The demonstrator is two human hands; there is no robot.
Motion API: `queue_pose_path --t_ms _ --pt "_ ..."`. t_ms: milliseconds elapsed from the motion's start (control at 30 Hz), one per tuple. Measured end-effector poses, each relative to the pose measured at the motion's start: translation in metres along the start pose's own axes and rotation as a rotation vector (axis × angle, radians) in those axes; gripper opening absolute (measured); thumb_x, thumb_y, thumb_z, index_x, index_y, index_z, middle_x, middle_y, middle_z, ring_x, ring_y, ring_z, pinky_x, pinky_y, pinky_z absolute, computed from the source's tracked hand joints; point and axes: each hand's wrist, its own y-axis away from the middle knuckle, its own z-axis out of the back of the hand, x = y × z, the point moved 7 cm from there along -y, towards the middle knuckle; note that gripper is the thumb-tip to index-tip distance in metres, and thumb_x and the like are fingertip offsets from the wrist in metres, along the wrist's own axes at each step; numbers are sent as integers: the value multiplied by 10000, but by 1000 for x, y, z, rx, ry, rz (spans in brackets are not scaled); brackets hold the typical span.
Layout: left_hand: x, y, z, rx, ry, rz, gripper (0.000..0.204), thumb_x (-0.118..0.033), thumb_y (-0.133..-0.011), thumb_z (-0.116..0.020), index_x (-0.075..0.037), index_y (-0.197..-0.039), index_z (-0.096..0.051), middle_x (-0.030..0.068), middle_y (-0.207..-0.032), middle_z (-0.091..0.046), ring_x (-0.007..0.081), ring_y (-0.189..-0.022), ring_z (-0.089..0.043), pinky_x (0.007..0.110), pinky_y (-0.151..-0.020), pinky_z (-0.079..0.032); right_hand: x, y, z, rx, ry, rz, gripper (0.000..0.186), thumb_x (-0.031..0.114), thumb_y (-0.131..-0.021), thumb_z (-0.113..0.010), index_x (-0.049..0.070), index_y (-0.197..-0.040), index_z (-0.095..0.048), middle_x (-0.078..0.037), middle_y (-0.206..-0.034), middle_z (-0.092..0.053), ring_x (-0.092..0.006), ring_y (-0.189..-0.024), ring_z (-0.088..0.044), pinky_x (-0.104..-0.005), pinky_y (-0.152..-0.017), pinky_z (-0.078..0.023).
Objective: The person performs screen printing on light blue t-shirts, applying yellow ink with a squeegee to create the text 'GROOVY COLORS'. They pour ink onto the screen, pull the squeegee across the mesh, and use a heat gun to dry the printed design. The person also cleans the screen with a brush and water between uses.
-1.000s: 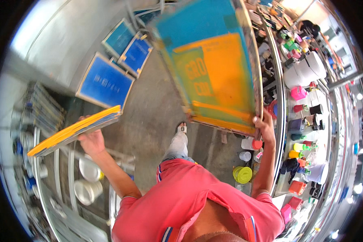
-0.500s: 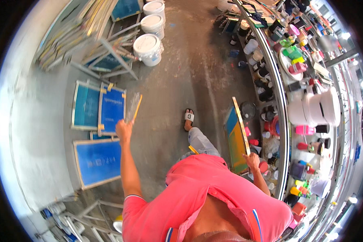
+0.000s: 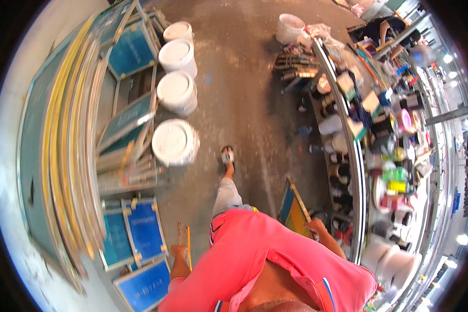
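Low at my left side, my left hand is closed around a squeegee, a flat strip with a yellow edge that stands up past the fingers. At my right side, my right hand grips the wooden edge of a screen printing frame. Its mesh face is blue and orange-yellow, and it hangs tilted beside my leg. Blue printing screens lean against the wall near my left hand. My foot in a sandal is stretched forward on the floor.
White lidded buckets line the left side, in front of a rack of stacked screen frames. Along the right runs a long bench crowded with tubs and bottles. A white bucket stands farther ahead. A person is at the far right.
I have walked forward; the buckets and screens have slid nearer and back past me. My left arm has swung back to my side with the squeegee. My right hand still carries the frame.
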Motion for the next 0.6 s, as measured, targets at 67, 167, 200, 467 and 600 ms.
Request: queue_pose_path --t_ms 67,167,200,467,600 --pt "-88 -64 38 -39 -5 -8 472 -375 -555 -852 -22 -836 -711 169 -889 -701 320 -828 -688 426 -724 -556 72 -32 53 11 -26 -51 766 571 -676 -741 -22 -1146 -624 -216 -1211 -604 -339 -1112 -601 -423 -910 -496" --pt "-257 -141 112 -74 36 -84 481 -400 -565 -840 -22 -834 -712 181 -903 -697 338 -831 -685 428 -733 -556 150 -59 133 40 -64 -106 726 571 -698 -731 16 -1155 -635 -187 -1212 -613 -321 -1119 -601 -419 -914 -498" --pt "-316 -167 156 -50 66 -122 485 -414 -573 -831 -19 -828 -711 185 -908 -696 343 -831 -685 430 -735 -556 182 -62 169 24 -75 -130 721 572 -704 -726 15 -1154 -636 -185 -1209 -615 -322 -1120 -600 -419 -915 -498" --pt "-816 -316 497 -138 121 -471 571 -503 -574 -836 -7 -826 -705 206 -876 -694 371 -827 -680 447 -725 -531 432 -190 399 -7 -119 -161 699 587 -760 -669 3 -1144 -634 -184 -1231 -602 -332 -1131 -591 -418 -922 -490" --pt "-951 -360 568 -64 145 -406 610 -517 -552 -846 -29 -894 -715 215 -941 -690 359 -897 -676 434 -770 -534 552 -266 549 -108 -117 -57 688 580 -745 -688 -23 -1074 -655 -222 -1142 -633 -352 -1072 -617 -423 -876 -512"
